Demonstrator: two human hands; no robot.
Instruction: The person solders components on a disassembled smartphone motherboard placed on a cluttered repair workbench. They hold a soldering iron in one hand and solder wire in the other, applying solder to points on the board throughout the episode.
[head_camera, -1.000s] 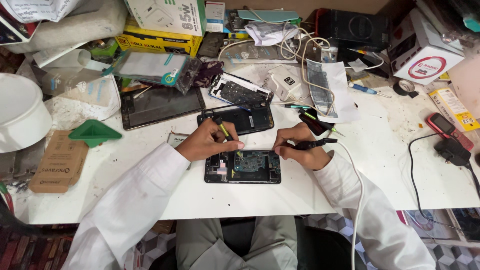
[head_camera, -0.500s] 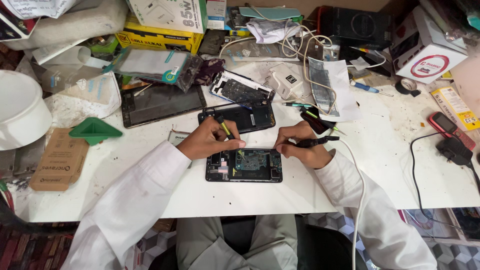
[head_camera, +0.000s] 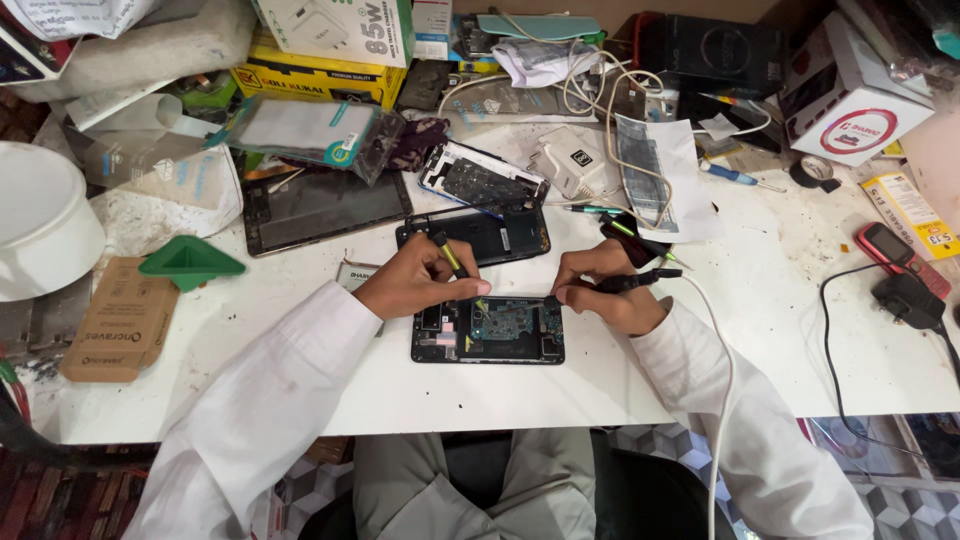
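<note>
An opened phone (head_camera: 488, 330) is laid flat on the white counter (head_camera: 780, 330), close to its front edge. A thin tool with a yellow tip (head_camera: 450, 258) is gripped in the closed left hand (head_camera: 415, 280), and its tip is pressed onto the phone's top edge. A black pen-shaped tool (head_camera: 640, 280) with a white cord is gripped in the closed right hand (head_camera: 605, 285), beside the phone's upper right corner. Another opened phone (head_camera: 480, 235) is seen just behind.
</note>
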